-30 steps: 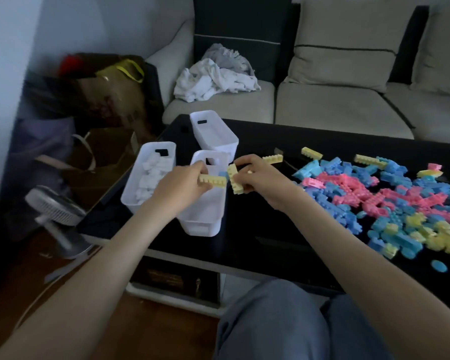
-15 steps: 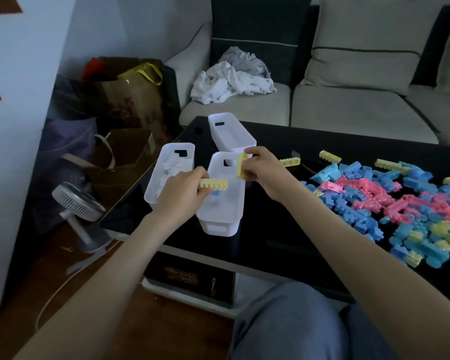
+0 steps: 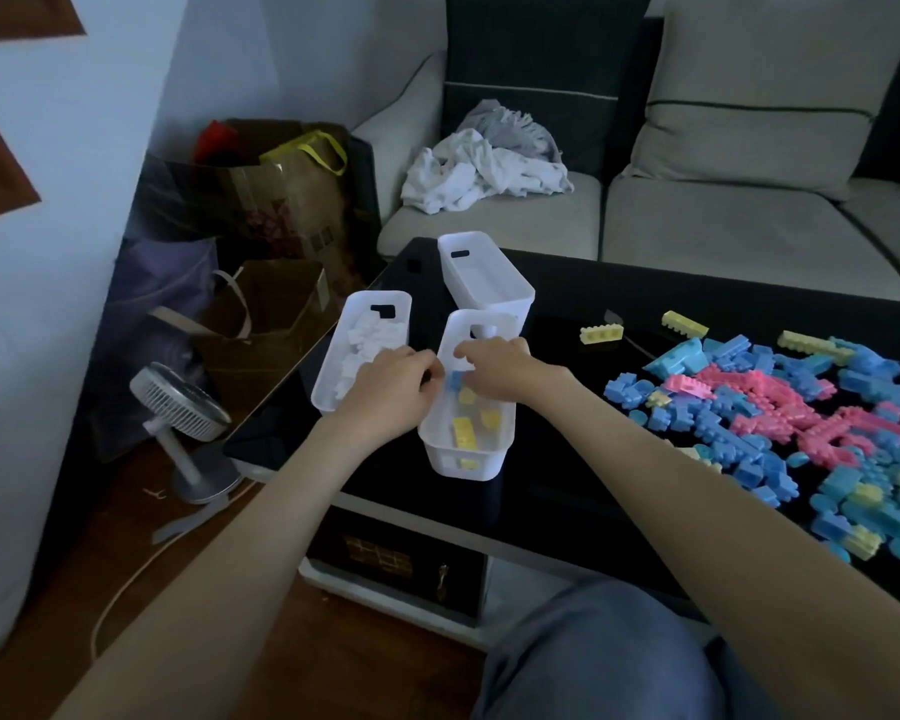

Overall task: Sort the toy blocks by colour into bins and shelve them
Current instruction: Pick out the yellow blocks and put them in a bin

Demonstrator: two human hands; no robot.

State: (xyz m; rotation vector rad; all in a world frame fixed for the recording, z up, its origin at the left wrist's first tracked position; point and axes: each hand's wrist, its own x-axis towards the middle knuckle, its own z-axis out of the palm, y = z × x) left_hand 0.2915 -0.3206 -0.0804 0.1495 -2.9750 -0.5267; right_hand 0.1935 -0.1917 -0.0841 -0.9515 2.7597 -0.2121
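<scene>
Three white bins stand at the left end of the black table. The left bin holds white blocks, the far bin looks empty, and the near bin holds several yellow blocks and a blue one. My left hand hovers at the near bin's left rim with its fingers curled under, hiding what is in them. My right hand is over the same bin, fingers apart and pointing down, with nothing seen in it. A mixed pile of blue, pink and yellow blocks covers the table's right side.
Loose yellow blocks lie between the bins and the pile. A grey sofa with crumpled clothes stands behind the table. On the floor to the left are a small fan, its cord and paper bags. My knee is below the table edge.
Both hands moved down over the near bin. The yellow blocks they held are no longer seen in them, and yellow blocks now lie in the bin. The view has shifted left.
</scene>
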